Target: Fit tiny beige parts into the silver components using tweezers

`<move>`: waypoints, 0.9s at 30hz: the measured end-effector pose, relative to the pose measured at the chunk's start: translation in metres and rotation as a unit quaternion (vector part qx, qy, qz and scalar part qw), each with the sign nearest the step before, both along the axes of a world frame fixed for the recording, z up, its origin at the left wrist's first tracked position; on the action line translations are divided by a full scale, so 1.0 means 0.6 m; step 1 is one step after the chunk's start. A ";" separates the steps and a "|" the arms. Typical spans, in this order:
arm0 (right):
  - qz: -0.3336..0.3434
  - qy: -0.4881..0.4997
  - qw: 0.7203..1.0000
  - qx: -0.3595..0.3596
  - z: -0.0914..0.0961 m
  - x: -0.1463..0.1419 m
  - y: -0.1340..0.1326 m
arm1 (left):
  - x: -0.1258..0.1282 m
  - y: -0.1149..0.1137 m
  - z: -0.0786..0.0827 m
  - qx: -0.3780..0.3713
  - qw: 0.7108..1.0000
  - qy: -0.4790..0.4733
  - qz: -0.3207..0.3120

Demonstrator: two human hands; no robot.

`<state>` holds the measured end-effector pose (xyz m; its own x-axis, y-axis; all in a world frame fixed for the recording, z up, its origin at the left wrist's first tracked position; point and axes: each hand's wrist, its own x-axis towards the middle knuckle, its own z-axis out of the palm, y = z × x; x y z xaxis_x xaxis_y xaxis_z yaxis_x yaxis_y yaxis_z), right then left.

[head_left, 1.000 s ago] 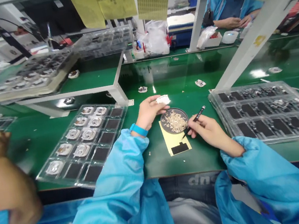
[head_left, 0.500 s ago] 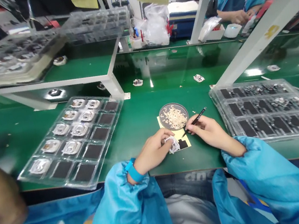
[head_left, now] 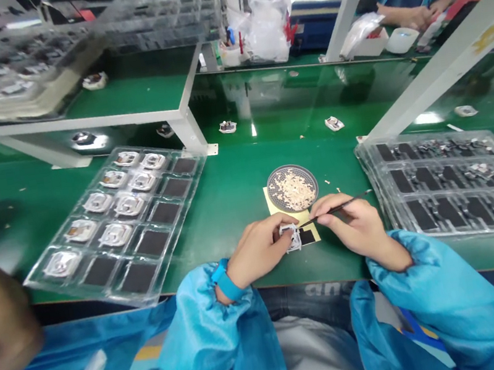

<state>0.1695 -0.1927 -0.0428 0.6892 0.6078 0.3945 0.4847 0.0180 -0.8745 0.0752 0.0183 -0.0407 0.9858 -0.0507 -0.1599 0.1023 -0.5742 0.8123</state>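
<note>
Green bench (head_left: 232, 212) fills the head view I'm working from. Low at centre, my left hand (head_left: 257, 249), blue band at its wrist, closes firmly on a small white bracket (head_left: 291, 237), pinching it between fingers and thumb. My right hand (head_left: 351, 224) grips slim black tweezers (head_left: 362, 195) in a narrow pencil hold, their long axis lying almost level, tips pointing left and meeting the bracket's right side. The bracket sits over a yellow card (head_left: 278, 202), just below a round mesh dish (head_left: 292, 188) of pale flakes. Left of my hands lies a clear tray of white parts (head_left: 167, 155); right, a clear stacked tray (head_left: 431, 138), with green bench between each tray and my hands.
</note>
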 end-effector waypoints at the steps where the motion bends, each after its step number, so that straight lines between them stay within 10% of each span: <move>1: 0.006 -0.022 1.000 -0.003 0.002 -0.002 0.002 | 0.000 0.000 0.001 -0.001 1.000 0.001 0.000; 27: 0.029 -0.061 0.997 -0.025 -0.003 -0.007 -0.002 | -0.003 0.003 -0.002 -0.013 1.000 -0.010 -0.001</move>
